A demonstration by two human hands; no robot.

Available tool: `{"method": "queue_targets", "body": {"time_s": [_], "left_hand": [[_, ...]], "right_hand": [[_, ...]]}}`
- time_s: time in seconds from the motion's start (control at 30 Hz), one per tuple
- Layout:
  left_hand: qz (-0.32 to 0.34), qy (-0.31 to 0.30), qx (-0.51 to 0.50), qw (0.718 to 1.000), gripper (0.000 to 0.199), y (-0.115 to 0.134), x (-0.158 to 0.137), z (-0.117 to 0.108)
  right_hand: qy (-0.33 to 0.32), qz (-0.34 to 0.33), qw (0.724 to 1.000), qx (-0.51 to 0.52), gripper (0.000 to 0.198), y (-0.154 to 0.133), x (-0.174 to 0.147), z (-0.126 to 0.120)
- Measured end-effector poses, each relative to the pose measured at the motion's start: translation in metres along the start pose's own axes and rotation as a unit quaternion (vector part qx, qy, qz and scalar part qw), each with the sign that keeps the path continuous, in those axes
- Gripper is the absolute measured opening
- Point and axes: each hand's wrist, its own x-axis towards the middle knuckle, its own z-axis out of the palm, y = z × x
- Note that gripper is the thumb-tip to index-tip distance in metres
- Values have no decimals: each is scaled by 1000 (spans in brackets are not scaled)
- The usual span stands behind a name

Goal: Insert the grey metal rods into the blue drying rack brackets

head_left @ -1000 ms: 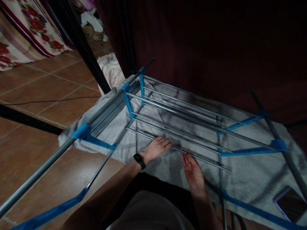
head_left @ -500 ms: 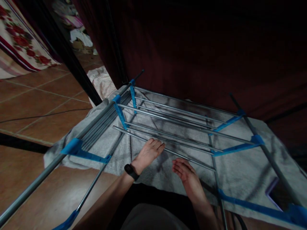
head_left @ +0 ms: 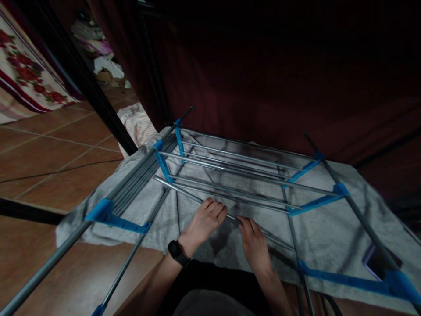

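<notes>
A loose thin metal rod slants across in front of me, its left end free near a blue bracket. My left hand is wrapped round the rod near its middle; a black watch is on that wrist. Just to the right, my right hand has its fingers closed over the same rod. Behind the rod stands a partly built rack of grey tubes and blue plastic brackets, with several crossbars spanning from left to right. The rod's far right end lies by a grey upright tube.
Several more rods lie in a bundle on the left side of the grey blanket. A phone rests under the right tube. A dark red curtain hangs behind; black poles stand at the left, over a tiled floor.
My right hand has gone from open beside the rod to closed on it. My left hand keeps its hold. The view has shifted slightly.
</notes>
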Motion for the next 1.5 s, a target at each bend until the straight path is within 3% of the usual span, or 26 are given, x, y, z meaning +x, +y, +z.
{"method": "queue_targets", "body": {"time_s": [0.1, 0.27, 0.4, 0.6, 0.7, 0.83, 1.03, 1.33, 1.5], "left_hand": [[-18, 79, 34, 996, 35, 5, -6, 0], [-65, 240, 57, 967, 52, 14, -15, 4], [-85, 293, 1, 952, 61, 13, -16, 7], [-114, 197, -113, 967, 61, 7, -17, 23], [-130, 149, -195, 961, 53, 9, -19, 32], [-158, 105, -333, 924, 41, 18, -15, 30], [-165, 70, -494, 851, 43, 33, 1, 10], [-171, -9, -550, 817, 52, 40, -5, 1], [-162, -23, -508, 846, 39, 40, -6, 7]], "right_hand": [[8, 4, 1000, 26, 34, -2, 5, -6], [54, 19, 997, 57, 26, -12, 20, -28], [82, 36, 993, 83, 23, -24, 30, -48], [108, 92, 975, 169, 27, -45, 41, -69], [106, 119, 960, 229, 26, -58, 44, -73], [88, 137, 940, 299, 24, -73, 46, -81], [85, 123, 907, 394, 19, -82, 52, -84], [147, 155, 831, 514, 16, -90, 53, -67], [166, 163, 803, 549, 14, -93, 56, -70]]}}
